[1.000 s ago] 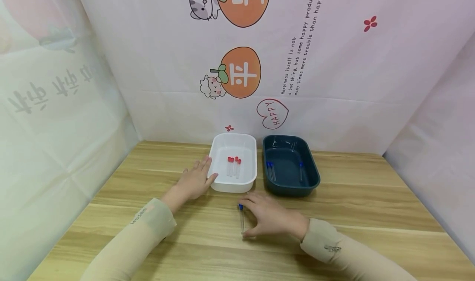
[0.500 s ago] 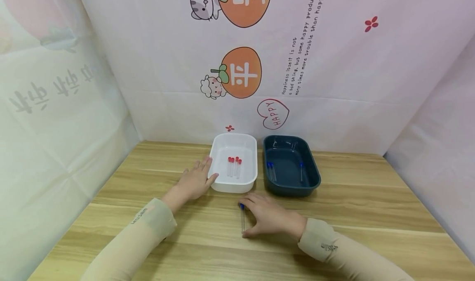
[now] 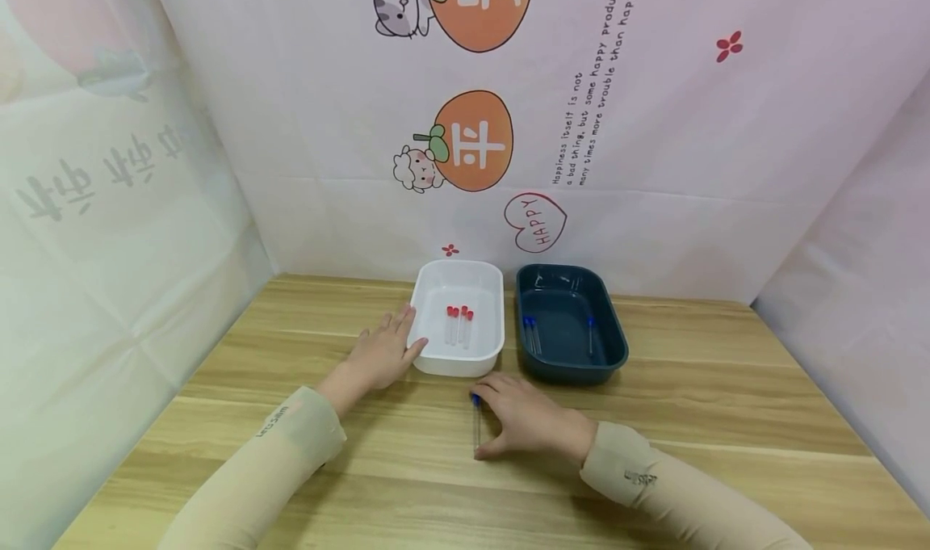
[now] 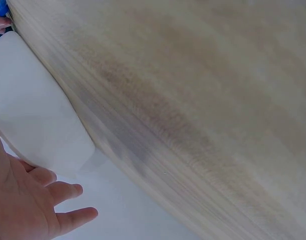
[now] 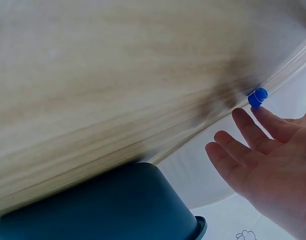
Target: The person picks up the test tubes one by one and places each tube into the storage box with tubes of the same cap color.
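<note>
My left hand touches the left side of a white plastic tray, its fingers fairly straight along the rim. Inside that tray lie several clear tubes with red caps. In front of the trays, my right hand holds a clear tube with a blue cap lengthwise, fingers at the cap end and thumb at the bottom end. The right wrist view shows the blue cap at a fingertip, the other fingers spread beside it; the tube's body is hidden there.
To the right of the white tray stands a dark teal tray with blue-capped tubes at its left and one more tube at its right. Both trays sit near the back of the wooden table, before a printed cloth.
My right hand has shifted slightly away from me and to the right, and the blue-capped tube has moved with it. The left hand and both trays have stayed put.
</note>
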A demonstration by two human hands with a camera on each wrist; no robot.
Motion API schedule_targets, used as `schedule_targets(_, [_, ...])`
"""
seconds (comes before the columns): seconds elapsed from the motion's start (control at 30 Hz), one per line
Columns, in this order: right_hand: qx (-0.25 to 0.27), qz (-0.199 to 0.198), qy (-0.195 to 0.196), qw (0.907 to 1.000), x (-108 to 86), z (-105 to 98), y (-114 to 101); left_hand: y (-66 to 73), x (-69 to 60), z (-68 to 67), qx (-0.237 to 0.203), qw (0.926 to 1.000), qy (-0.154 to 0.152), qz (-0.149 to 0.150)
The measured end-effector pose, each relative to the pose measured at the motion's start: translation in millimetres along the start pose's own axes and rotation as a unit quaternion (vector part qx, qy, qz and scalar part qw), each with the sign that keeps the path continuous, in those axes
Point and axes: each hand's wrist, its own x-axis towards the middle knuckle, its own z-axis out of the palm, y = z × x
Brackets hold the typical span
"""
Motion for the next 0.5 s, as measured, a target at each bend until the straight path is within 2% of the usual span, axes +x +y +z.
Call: schedule_targets(0.5, [0.018,0.012,-0.012,0.9997,1.9,-1.8,-2.1,0.3,-1.1,-0.1,-0.002,1.0,0.001,-0.001])
